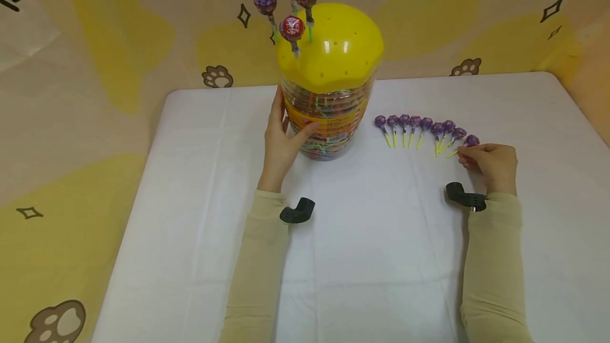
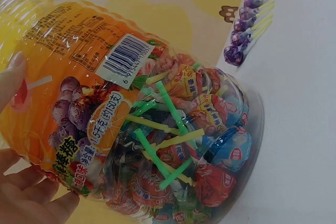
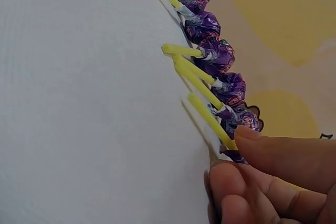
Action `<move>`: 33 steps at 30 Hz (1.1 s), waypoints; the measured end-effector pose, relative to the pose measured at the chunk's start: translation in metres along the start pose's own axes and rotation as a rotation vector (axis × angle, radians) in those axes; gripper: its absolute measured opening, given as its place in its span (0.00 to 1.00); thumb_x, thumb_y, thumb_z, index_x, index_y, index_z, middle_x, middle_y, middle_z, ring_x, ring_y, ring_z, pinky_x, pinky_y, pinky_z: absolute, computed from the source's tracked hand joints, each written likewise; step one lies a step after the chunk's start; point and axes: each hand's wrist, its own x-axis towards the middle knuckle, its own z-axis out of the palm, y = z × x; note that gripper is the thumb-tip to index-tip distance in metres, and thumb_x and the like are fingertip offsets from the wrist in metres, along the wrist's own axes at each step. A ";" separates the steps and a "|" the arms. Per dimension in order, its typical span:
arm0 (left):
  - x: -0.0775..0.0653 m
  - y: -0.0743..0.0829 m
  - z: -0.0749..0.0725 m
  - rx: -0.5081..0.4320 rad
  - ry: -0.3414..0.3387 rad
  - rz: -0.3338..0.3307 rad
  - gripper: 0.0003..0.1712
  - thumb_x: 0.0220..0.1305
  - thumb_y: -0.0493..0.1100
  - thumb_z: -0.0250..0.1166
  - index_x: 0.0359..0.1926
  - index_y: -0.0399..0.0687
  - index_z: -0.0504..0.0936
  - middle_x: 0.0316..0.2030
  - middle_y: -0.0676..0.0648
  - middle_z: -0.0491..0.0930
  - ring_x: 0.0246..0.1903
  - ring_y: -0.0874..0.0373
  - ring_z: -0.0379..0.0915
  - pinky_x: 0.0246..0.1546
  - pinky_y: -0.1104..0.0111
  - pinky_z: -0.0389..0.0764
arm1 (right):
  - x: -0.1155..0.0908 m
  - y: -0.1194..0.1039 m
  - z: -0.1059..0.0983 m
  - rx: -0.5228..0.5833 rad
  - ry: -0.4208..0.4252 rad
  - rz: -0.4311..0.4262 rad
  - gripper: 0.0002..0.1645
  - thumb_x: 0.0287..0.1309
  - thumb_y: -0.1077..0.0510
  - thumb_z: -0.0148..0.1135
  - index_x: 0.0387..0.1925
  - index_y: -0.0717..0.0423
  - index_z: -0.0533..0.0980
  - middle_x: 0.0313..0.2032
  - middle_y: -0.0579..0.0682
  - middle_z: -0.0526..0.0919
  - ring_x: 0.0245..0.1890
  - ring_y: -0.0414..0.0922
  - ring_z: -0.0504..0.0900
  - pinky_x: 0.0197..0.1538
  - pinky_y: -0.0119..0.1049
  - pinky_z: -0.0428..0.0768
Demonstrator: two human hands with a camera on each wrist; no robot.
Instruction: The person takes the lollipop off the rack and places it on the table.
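My left hand point(image 1: 280, 139) holds the side of a big clear plastic jar point(image 1: 329, 147), thumb across its orange label point(image 2: 47, 66) and the other fingers round the left side. Wrapped lollipops with green and yellow sticks fill the jar point(image 2: 210, 150). On top sits a domed yellow lid point(image 1: 343, 41) with small holes; several red and purple lollipops point(image 1: 292, 28) stand upright in its left part. At the right end of a row of purple-wrapped lollipops point(image 1: 415, 122), my right hand point(image 1: 493, 165) pinches the last lollipop point(image 1: 472, 141) by its yellow stick point(image 3: 210, 119), between thumb and fingers.
A white cloth point(image 1: 381, 242) covers the table. The row of lollipops curves over it to the right of the jar, sticks toward me. Behind the table hangs a beige and yellow patterned backdrop point(image 1: 209, 30). Each wrist wears a dark camera mount point(image 1: 297, 211).
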 end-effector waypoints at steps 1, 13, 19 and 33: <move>0.000 0.000 0.000 0.001 0.000 -0.005 0.54 0.58 0.40 0.68 0.74 0.50 0.42 0.73 0.49 0.44 0.71 0.57 0.41 0.69 0.62 0.52 | 0.000 0.000 0.000 0.012 -0.007 -0.005 0.17 0.52 0.68 0.65 0.14 0.48 0.81 0.14 0.43 0.82 0.15 0.35 0.81 0.23 0.24 0.80; -0.004 0.002 -0.002 0.003 0.012 0.012 0.52 0.58 0.45 0.68 0.75 0.53 0.43 0.73 0.52 0.45 0.71 0.61 0.42 0.69 0.64 0.53 | -0.011 -0.014 0.001 0.098 0.035 -0.049 0.15 0.54 0.69 0.63 0.17 0.52 0.82 0.18 0.42 0.82 0.17 0.37 0.82 0.25 0.24 0.81; -0.003 0.002 -0.002 0.012 0.008 0.008 0.53 0.58 0.45 0.68 0.75 0.52 0.43 0.73 0.52 0.45 0.71 0.61 0.41 0.69 0.65 0.53 | -0.018 -0.032 0.014 0.202 0.056 -0.189 0.04 0.52 0.69 0.66 0.25 0.60 0.84 0.23 0.46 0.84 0.21 0.38 0.83 0.29 0.26 0.82; -0.003 0.003 -0.001 0.020 0.005 0.006 0.52 0.59 0.45 0.67 0.75 0.51 0.43 0.73 0.51 0.45 0.71 0.60 0.42 0.68 0.64 0.54 | -0.053 -0.085 0.067 0.352 -0.017 -0.460 0.16 0.44 0.67 0.73 0.36 0.72 0.82 0.29 0.55 0.85 0.26 0.46 0.84 0.36 0.30 0.83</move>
